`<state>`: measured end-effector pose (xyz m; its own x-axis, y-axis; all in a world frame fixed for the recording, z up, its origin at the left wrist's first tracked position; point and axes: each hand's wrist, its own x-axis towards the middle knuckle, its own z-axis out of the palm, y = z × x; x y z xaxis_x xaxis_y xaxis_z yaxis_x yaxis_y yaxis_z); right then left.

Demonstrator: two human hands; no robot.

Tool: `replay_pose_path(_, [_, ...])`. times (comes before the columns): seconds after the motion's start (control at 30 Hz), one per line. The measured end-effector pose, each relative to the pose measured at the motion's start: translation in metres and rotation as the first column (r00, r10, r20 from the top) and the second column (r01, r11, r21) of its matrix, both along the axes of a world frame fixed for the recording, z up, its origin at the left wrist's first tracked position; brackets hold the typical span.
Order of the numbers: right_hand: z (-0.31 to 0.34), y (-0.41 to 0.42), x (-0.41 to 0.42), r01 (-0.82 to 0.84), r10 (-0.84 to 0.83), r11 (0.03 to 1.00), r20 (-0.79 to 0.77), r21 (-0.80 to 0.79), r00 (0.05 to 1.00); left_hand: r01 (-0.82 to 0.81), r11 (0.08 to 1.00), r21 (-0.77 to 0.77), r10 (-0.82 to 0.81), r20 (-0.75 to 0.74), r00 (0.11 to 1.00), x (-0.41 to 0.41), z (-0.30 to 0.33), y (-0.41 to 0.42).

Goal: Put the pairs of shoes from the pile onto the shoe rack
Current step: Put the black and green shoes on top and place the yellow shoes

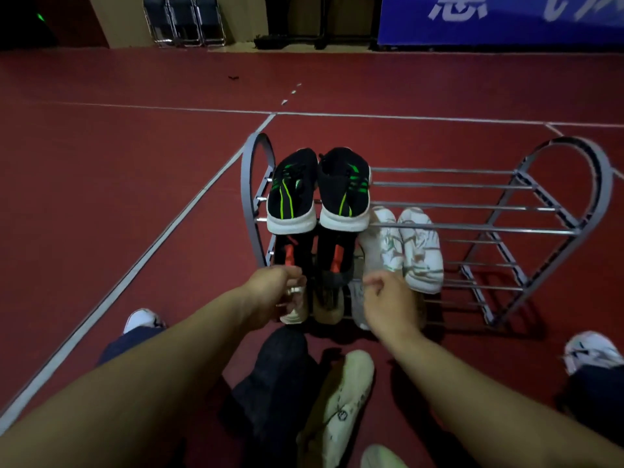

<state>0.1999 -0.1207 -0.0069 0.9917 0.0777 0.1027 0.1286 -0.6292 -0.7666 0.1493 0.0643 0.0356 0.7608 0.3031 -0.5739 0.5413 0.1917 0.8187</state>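
Both hands reach to the bottom shelf of the shoe rack (499, 228), left hand (270, 292) pinching a pale shoe (295, 314) pointing away, right hand (388, 298) curled nearby, more shoes (344, 403) waiting nearer.

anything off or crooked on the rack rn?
Nothing badly off. All pairs crowd the left end of the shoe rack, leaving its right half bare. The white pair leans slightly right compared with the black and green pair. A loose white shoe still lies on the floor.
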Motion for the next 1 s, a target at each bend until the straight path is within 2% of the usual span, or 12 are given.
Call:
replay_pose_path(0.1, [-0.051, -0.020, -0.027, -0.035, 0.026, 0.999, -0.255, -0.031, 0.966, 0.013, 0.991, 0.131, -0.016, 0.021, 1.000, -0.006, -0.011, -0.012])
replay_pose_path(0.2, [-0.094, -0.039, -0.052, -0.111, 0.086, 0.993, -0.420, -0.037, 0.904, 0.205, 0.919, 0.338, -0.162, -0.152, 0.975, -0.014, -0.036, -0.028])
replay_pose_path(0.27, [-0.118, -0.057, -0.068, -0.163, 0.094, 0.981, -0.481, -0.103, 0.872, 0.235, 0.921, 0.312, -0.166, -0.233, 0.958, -0.015, -0.054, -0.039])
replay_pose_path(0.4, [-0.149, -0.105, -0.090, -0.245, -0.015, 0.904, -0.599, -0.349, 0.801, 0.169, 0.912, 0.375, -0.090, -0.217, 0.972, -0.018, -0.104, -0.063])
replay_pose_path(0.5, [-0.162, -0.126, -0.100, -0.208, -0.161, 0.884, -0.690, -0.419, 0.705, 0.355, 0.781, 0.514, -0.178, -0.362, 0.915, -0.041, -0.165, -0.081])
replay_pose_path(0.53, [-0.167, -0.129, -0.101, -0.217, -0.169, 0.881, -0.708, -0.421, 0.686, 0.375, 0.763, 0.526, -0.167, -0.399, 0.901, -0.055, -0.186, -0.088])
replay_pose_path(0.57, [-0.170, -0.130, -0.102, -0.261, -0.136, 0.877, -0.730, -0.403, 0.670, 0.423, 0.731, 0.535, -0.179, -0.448, 0.876, -0.072, -0.201, -0.098])
replay_pose_path(0.7, [-0.169, -0.119, -0.106, -0.473, -0.005, 0.822, -0.835, -0.317, 0.550, 0.486, 0.496, 0.720, -0.149, -0.480, 0.864, -0.109, -0.231, -0.129])
replay_pose_path(0.73, [-0.172, -0.115, -0.108, -0.491, 0.008, 0.813, -0.838, -0.312, 0.546, 0.460, 0.502, 0.732, -0.113, -0.472, 0.874, -0.108, -0.233, -0.133])
replay_pose_path(0.8, [-0.177, -0.114, -0.112, -0.511, 0.015, 0.786, -0.817, -0.346, 0.577, 0.377, 0.596, 0.709, -0.030, -0.449, 0.893, -0.097, -0.230, -0.137])
replay_pose_path(0.9, [-0.181, -0.116, -0.116, -0.544, 0.018, 0.755, -0.818, -0.366, 0.575, 0.409, 0.579, 0.705, -0.056, -0.466, 0.883, -0.091, -0.230, -0.128])
replay_pose_path(1.0, [-0.180, -0.119, -0.112, -0.473, -0.016, 0.816, -0.829, -0.334, 0.558, 0.409, 0.613, 0.676, -0.064, -0.473, 0.879, -0.087, -0.237, -0.112])
